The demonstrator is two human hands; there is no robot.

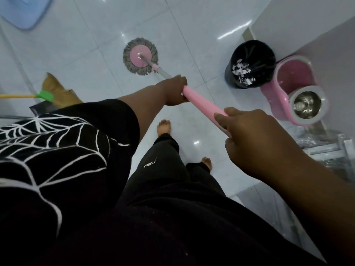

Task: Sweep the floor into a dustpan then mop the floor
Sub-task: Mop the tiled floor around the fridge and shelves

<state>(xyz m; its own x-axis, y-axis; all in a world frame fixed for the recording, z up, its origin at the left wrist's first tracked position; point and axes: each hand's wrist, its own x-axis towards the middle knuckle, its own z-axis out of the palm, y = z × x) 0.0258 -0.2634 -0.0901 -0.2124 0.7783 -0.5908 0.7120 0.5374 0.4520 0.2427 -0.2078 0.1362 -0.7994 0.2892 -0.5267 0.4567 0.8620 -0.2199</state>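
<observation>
Black clothes (153,217): closest to us, a black top with white web lines and black trousers fill the bottom of the view.
right hand (255,139): this is our near hand. Its fingers wrap round the near end of the pink handle (203,104).
feet (163,127): two bare feet stand on the white tile floor (86,35), one a little ahead of the other.
left hand (173,91): it is farther along. It grips the pink handle at its far end, where the grey metal pole (163,72) begins.
both hands: they are apart from each other, and each one is closed tight on the same pink handle.
broom (55,89): it lies to our left, with a yellow stick, a green collar and tan bristles. A dark flat thing (41,108) sits under it; we cannot tell what it is.
pink bucket (276,98): it stands on our right by the wall, with a shiny metal basket (306,105) at its near end.
black bin (232,77): it stands just beside the pink bucket, on its left. White paper bits (242,72) lie inside it.
mop head (140,56): this is our task's thing. It lies flat on the floor ahead of us, a pink disc ringed with grey strings, well left of the black bin.
blue thing (25,10): it lies on the floor in the far left corner, partly cut off.
</observation>
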